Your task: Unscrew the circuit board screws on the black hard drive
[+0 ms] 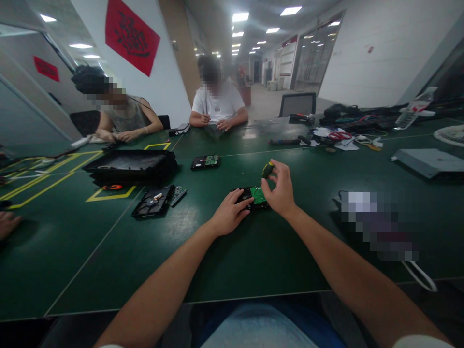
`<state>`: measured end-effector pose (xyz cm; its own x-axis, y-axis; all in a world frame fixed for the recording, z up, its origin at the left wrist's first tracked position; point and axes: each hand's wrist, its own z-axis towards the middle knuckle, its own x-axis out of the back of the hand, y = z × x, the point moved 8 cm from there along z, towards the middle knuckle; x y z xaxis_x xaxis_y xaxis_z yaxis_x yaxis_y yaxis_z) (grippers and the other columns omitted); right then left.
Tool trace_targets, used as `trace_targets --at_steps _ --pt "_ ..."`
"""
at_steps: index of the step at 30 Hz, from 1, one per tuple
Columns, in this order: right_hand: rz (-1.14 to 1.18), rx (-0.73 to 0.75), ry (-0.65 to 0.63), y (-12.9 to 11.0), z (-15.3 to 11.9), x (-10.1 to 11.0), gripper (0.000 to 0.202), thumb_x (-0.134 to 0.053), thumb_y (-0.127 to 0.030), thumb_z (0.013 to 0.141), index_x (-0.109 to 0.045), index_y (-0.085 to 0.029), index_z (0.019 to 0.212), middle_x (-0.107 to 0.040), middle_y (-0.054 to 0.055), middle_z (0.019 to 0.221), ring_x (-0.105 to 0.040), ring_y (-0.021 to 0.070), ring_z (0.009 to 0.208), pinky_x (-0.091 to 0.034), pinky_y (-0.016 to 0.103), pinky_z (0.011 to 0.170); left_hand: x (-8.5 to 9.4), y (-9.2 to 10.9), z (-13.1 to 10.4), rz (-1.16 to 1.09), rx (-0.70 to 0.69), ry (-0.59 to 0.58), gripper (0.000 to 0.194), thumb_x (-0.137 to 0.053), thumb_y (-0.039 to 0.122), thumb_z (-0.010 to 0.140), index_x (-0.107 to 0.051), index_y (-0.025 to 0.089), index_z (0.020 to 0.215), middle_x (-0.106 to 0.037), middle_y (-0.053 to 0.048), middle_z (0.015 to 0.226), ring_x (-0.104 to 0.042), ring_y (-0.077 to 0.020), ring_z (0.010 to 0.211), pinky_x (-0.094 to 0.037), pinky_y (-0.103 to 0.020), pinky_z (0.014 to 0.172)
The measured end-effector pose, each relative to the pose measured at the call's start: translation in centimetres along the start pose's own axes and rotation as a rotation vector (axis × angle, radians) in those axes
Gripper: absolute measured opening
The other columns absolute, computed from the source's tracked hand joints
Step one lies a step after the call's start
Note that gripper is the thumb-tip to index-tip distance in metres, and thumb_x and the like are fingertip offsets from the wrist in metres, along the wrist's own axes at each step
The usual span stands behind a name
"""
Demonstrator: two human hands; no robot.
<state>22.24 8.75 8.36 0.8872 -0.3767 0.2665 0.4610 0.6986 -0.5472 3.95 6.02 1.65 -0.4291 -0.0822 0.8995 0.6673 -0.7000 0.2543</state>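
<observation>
On the green table lies a hard drive [258, 194] with its green circuit board facing up. My left hand [229, 212] grips its left end, fingers lying across the black casing. A small screwdriver [268, 169] with a black and yellow handle is pinched in my right hand [282, 189], just above the drive's right part. Its shaft and tip are hidden by the fingers, so I cannot tell whether it touches a screw.
To the left lie an opened black drive casing [153, 201] and a loose circuit board [178, 195]. Behind are another hard drive [205, 162] and a black tray [130, 162]. At right sit a blurred-out object [380, 227] and a grey metal box [431, 162]. Two people work across the table.
</observation>
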Motion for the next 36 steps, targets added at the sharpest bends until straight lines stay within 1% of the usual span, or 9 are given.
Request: trace_targets --at_steps 2,6,12,17,22,24,29,33,36 --pt "0.009 -0.013 -0.002 0.07 0.00 -0.03 0.064 -0.063 -0.024 0.093 -0.040 -0.032 0.152 -0.045 0.013 0.145 -0.064 0.0272 0.117 -0.068 0.047 0.090 -0.05 -0.06 0.01 0.000 0.001 -0.001 0.046 -0.058 0.034 0.105 -0.057 0.027 0.150 -0.039 -0.015 0.165 -0.033 -0.0363 0.155 -0.032 -0.063 0.125" --pt "-0.032 -0.002 0.010 -0.12 0.04 0.12 0.064 -0.068 -0.029 0.091 -0.042 -0.032 0.149 -0.047 0.013 0.142 -0.065 0.0275 0.111 -0.069 0.048 0.086 -0.19 -0.23 0.01 0.001 0.002 -0.003 0.047 -0.059 0.033 0.104 -0.057 0.026 0.150 -0.039 -0.015 0.166 -0.033 -0.0364 0.156 -0.032 -0.062 0.125" --pt "-0.001 -0.002 -0.020 -0.33 -0.05 -0.19 0.065 -0.062 -0.023 0.094 -0.038 -0.032 0.153 -0.043 0.013 0.145 -0.065 0.0265 0.116 -0.067 0.048 0.093 -0.08 -0.07 -0.01 -0.008 -0.001 0.001 0.048 -0.058 0.034 0.104 -0.055 0.028 0.152 -0.038 -0.014 0.166 -0.032 -0.0358 0.156 -0.033 -0.063 0.124" --pt "-0.020 0.003 -0.021 -0.44 0.00 -0.09 0.065 -0.066 -0.027 0.092 -0.040 -0.033 0.151 -0.043 0.012 0.143 -0.064 0.0257 0.113 -0.069 0.046 0.087 0.06 -0.01 -0.01 -0.007 0.007 0.004 0.047 -0.058 0.033 0.105 -0.056 0.028 0.151 -0.040 -0.014 0.165 -0.033 -0.0358 0.156 -0.033 -0.062 0.124" --pt "-0.019 0.024 -0.021 -0.72 -0.02 0.00 0.065 -0.062 -0.022 0.093 -0.039 -0.034 0.152 -0.042 0.012 0.144 -0.059 0.0279 0.122 -0.067 0.049 0.094 -0.06 -0.09 -0.03 -0.004 0.001 0.001 0.047 -0.058 0.034 0.104 -0.057 0.027 0.150 -0.039 -0.014 0.165 -0.033 -0.0359 0.156 -0.032 -0.062 0.125" --pt "-0.015 0.019 -0.023 -0.70 -0.03 -0.05 0.065 -0.061 -0.021 0.093 -0.038 -0.034 0.153 -0.042 0.012 0.144 -0.060 0.0273 0.120 -0.068 0.048 0.092 -0.08 -0.17 -0.02 -0.007 0.005 0.002 0.047 -0.058 0.034 0.104 -0.056 0.029 0.151 -0.039 -0.013 0.165 -0.032 -0.0358 0.156 -0.033 -0.063 0.124" --pt "-0.051 0.026 -0.017 -0.77 0.07 0.06 0.067 -0.067 -0.026 0.092 -0.039 -0.033 0.152 -0.042 0.013 0.144 -0.061 0.0277 0.118 -0.070 0.047 0.086 -0.16 -0.19 0.01 -0.001 0.010 -0.008 0.048 -0.057 0.034 0.105 -0.055 0.029 0.152 -0.039 -0.013 0.166 -0.031 -0.0355 0.156 -0.032 -0.064 0.124" --pt "-0.027 0.022 -0.031 -0.69 0.01 -0.09 0.067 -0.063 -0.024 0.094 -0.037 -0.034 0.154 -0.042 0.012 0.145 -0.059 0.0279 0.123 -0.068 0.047 0.092 -0.03 -0.08 -0.01 -0.014 0.012 0.001 0.046 -0.058 0.033 0.104 -0.057 0.028 0.150 -0.038 -0.013 0.166 -0.032 -0.0353 0.156 -0.032 -0.063 0.125" --pt "-0.001 0.013 -0.032 -0.55 -0.06 -0.14 0.066 -0.060 -0.022 0.095 -0.037 -0.033 0.155 -0.041 0.012 0.146 -0.061 0.0268 0.122 -0.067 0.047 0.094 -0.01 -0.02 -0.04 -0.018 0.010 0.003 0.046 -0.058 0.033 0.104 -0.057 0.028 0.150 -0.039 -0.013 0.166 -0.032 -0.0350 0.156 -0.032 -0.063 0.125"
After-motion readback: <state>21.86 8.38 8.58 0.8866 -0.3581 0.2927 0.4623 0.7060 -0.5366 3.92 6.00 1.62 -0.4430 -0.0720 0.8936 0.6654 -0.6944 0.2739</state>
